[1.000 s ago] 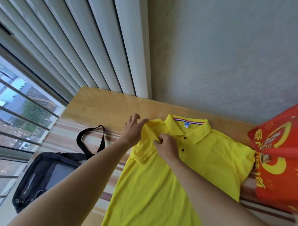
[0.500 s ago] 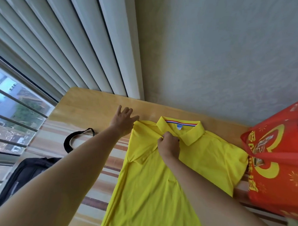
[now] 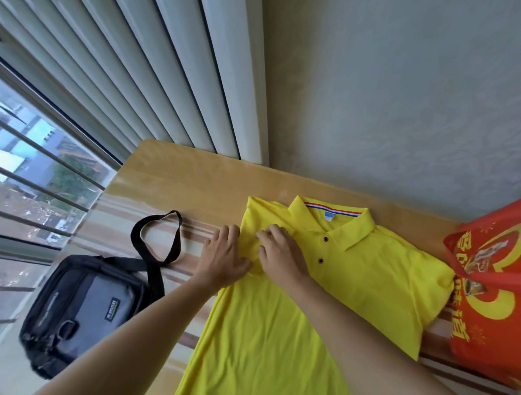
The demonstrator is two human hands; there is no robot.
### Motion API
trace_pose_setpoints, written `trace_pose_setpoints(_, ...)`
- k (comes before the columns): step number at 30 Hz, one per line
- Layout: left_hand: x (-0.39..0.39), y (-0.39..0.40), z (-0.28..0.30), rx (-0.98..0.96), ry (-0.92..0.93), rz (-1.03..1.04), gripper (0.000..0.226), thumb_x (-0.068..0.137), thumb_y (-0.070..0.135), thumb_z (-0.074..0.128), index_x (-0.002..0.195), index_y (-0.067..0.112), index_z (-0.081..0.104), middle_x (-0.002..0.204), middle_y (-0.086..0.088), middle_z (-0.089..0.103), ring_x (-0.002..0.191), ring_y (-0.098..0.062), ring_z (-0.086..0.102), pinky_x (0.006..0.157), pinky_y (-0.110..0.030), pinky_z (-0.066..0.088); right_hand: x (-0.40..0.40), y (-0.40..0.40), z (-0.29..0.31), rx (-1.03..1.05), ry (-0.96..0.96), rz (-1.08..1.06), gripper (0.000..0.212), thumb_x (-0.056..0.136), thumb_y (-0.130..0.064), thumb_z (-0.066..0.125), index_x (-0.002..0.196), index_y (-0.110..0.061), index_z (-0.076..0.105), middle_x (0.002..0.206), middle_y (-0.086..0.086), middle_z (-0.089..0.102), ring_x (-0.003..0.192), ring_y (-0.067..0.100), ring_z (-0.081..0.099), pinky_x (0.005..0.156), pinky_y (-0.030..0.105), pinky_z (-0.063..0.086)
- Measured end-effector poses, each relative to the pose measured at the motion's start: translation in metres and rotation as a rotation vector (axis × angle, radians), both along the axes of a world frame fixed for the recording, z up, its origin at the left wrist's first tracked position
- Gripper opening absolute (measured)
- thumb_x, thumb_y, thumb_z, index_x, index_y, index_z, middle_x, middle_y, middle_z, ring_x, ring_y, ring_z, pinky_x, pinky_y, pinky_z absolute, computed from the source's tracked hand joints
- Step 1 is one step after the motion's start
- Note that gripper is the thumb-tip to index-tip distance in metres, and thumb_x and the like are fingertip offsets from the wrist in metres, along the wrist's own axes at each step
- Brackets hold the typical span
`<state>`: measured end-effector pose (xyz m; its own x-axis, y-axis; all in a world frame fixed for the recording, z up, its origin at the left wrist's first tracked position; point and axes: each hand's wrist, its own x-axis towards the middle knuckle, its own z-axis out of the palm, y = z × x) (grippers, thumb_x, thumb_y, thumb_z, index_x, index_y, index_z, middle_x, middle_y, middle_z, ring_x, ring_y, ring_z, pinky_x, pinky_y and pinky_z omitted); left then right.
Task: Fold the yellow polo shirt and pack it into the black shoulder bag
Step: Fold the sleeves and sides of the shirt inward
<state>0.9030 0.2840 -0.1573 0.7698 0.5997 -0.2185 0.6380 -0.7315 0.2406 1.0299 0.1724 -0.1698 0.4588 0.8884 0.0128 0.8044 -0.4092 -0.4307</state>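
Folding the left sleeve inward: keeping the crease straight along the shoulder and pressing flat before moving on. Lying collar-far on the table point(image 3: 193, 182), yellow polo shirt point(image 3: 361, 276), black shoulder bag point(image 3: 79, 306) near left. Pressing the sleeve edge, left hand point(image 3: 224, 260), fingers spread; pinching folded cloth just beside it, right hand point(image 3: 281, 251).

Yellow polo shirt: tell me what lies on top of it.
Both hands, left hand and right hand, rest on the yellow polo shirt at its folded shoulder. The cloth beneath them is hidden.
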Motion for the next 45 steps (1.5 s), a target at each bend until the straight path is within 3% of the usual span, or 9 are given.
trace_pose_setpoints(8, -0.043, 0.002, 0.012, -0.035, 0.046, -0.162, 0.061, 0.077, 0.059, 0.062, 0.118, 0.019, 0.04, 0.106, -0.002, 0.064, 0.094, -0.026, 0.063, 0.067, -0.039, 0.051, -0.025, 0.003, 0.005, -0.051, -0.05, -0.06, 0.033, 0.078, -0.029, 0.075, 0.107, -0.018, 0.063, 0.113, 0.009, 0.055, 0.103, 0.029, 0.053, 0.08, 0.039, 0.052)
trace_pose_setpoints(12, -0.051, -0.001, 0.015, -0.123, 0.058, 0.115, 0.024, 0.08, 0.027, 0.061, 0.093, 0.013, 0.046, 0.078, -0.008, 0.061, 0.069, -0.031, 0.057, 0.051, -0.037, 0.036, -0.035, 0.003, 0.005, -0.085, -0.067, -0.096, 0.037, 0.078, -0.028, 0.077, 0.111, -0.018, 0.063, 0.115, 0.009, 0.056, 0.103, 0.03, 0.054, 0.078, 0.04, 0.052)
trace_pose_setpoints(16, -0.058, -0.006, 0.018, -0.188, 0.019, 0.364, 0.005, 0.08, 0.02, 0.058, 0.078, 0.015, 0.055, 0.071, -0.004, 0.057, 0.063, -0.027, 0.058, 0.05, -0.035, 0.045, -0.042, -0.004, 0.003, -0.13, -0.073, -0.104, 0.043, 0.081, -0.031, 0.076, 0.12, -0.02, 0.062, 0.122, 0.009, 0.055, 0.11, 0.031, 0.054, 0.08, 0.043, 0.05)
trace_pose_setpoints(23, -0.067, -0.015, 0.028, -0.163, -0.011, 0.415, 0.032, 0.083, 0.003, 0.053, 0.058, 0.022, 0.046, 0.062, 0.001, 0.05, 0.063, -0.029, 0.055, 0.054, -0.035, 0.043, -0.06, -0.01, 0.004, -0.222, -0.049, -0.034, 0.052, 0.092, -0.036, 0.062, 0.141, -0.028, 0.048, 0.153, 0.009, 0.039, 0.14, 0.033, 0.036, 0.105, 0.058, 0.034)
trace_pose_setpoints(27, -0.065, -0.018, 0.027, 0.074, 0.135, 0.2, 0.012, 0.087, 0.009, 0.046, 0.096, 0.013, 0.053, 0.09, -0.006, 0.05, 0.08, -0.03, 0.059, 0.054, -0.038, 0.035, -0.059, -0.018, 0.006, -0.311, 0.027, 0.039, 0.062, 0.097, -0.041, 0.052, 0.153, -0.032, 0.026, 0.165, 0.005, 0.012, 0.152, 0.027, 0.012, 0.114, 0.059, 0.019)
trace_pose_setpoints(33, -0.041, -0.055, 0.032, 0.179, 0.01, -0.164, 0.053, 0.07, 0.017, 0.065, 0.122, 0.019, 0.057, 0.119, -0.009, 0.058, 0.105, -0.031, 0.06, 0.077, -0.042, 0.052, -0.043, -0.06, 0.019, -0.173, -0.131, -0.316, 0.045, 0.08, -0.023, 0.071, 0.123, -0.014, 0.061, 0.138, 0.014, 0.054, 0.125, 0.031, 0.053, 0.106, 0.054, 0.037)
trace_pose_setpoints(37, -0.004, -0.088, 0.029, 0.101, 0.042, -0.318, 0.075, 0.082, 0.035, 0.059, 0.151, 0.038, 0.029, 0.165, -0.007, 0.01, 0.151, -0.03, 0.011, 0.114, -0.051, 0.025, -0.006, -0.117, 0.029, -0.268, -0.126, -0.556, 0.043, 0.069, -0.012, 0.078, 0.11, -0.009, 0.063, 0.124, 0.015, 0.059, 0.113, 0.033, 0.059, 0.096, 0.052, 0.045)
trace_pose_setpoints(42, 0.058, -0.137, 0.014, 0.08, 0.056, -0.509, 0.077, 0.093, 0.051, 0.046, 0.154, 0.044, 0.0, 0.163, -0.004, -0.02, 0.15, -0.029, -0.015, 0.118, -0.055, 0.007, 0.068, -0.191, 0.037, -0.326, -0.187, -0.722, 0.053, 0.07, -0.002, 0.073, 0.121, -0.003, 0.058, 0.134, 0.02, 0.054, 0.105, 0.037, 0.06, 0.079, 0.046, 0.05)
trace_pose_setpoints(45, 0.089, -0.152, 0.008, 0.044, 0.08, -0.576, 0.076, 0.096, 0.049, 0.044, 0.151, 0.045, -0.009, 0.161, -0.004, -0.026, 0.149, -0.026, -0.021, 0.119, -0.052, 0.0, 0.105, -0.215, 0.032, -0.339, -0.252, -0.724, 0.062, 0.071, 0.0, 0.072, 0.129, 0.0, 0.052, 0.131, 0.022, 0.053, 0.113, 0.04, 0.054, 0.096, 0.052, 0.047)
